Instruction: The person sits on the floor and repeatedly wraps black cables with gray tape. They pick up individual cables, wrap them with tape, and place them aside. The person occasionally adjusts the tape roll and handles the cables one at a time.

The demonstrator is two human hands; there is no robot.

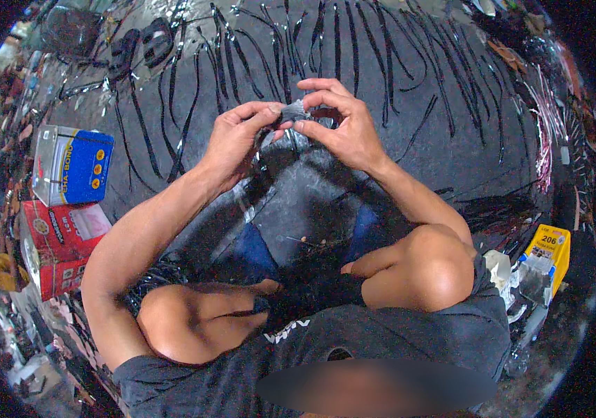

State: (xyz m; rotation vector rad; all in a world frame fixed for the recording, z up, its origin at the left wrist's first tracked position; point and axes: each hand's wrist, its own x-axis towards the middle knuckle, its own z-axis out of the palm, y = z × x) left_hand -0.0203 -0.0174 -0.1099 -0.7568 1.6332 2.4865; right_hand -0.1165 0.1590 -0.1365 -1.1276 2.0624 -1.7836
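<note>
Both my hands are raised over the dark mat, close together in front of my knees. Between them is a small grey piece (296, 110), ridged or folded at its upper edge; its exact kind is too small to make out. My left hand (237, 138) pinches its left side between thumb and fingers. At the piece's right side, the thumb and bent index finger of my right hand (345, 124) close on it, while another finger stays lifted. A dark part of the piece runs behind the left fingertips and is partly hidden.
Many thin black strips (337, 45) lie in rows across the dark mat (409, 66). A blue-and-clear tin (75, 167) and a red box (64, 244) stand at my left. A yellow box (550, 254) sits at my right, near pale pink strands (544, 139).
</note>
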